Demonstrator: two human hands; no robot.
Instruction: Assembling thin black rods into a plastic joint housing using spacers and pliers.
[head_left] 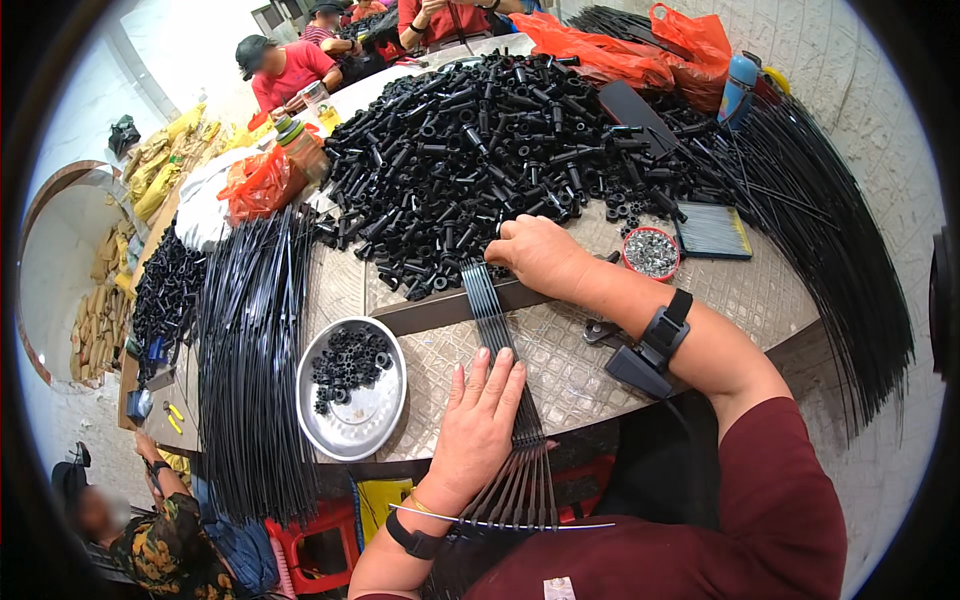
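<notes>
My left hand [475,425] lies flat with fingers stretched out on a row of thin dark rods [487,305]. The rods lie side by side across a dark wooden strip [425,313], and their near ends fan out over the table edge toward my lap. At their far ends, my right hand [540,258] is closed, fingers curled against the edge of a heap of black tubular plastic parts [450,160]. What its fingertips hold is hidden. A thin pale rod [570,526] lies crosswise under the fanned ends.
A round metal bowl [345,425] of small black rings stands left, beside a long bundle of black rods [255,370]. At right are a red dish [652,254] of small metal bits, a tray of pins [713,232] and more rods [830,230]. Other people sit around.
</notes>
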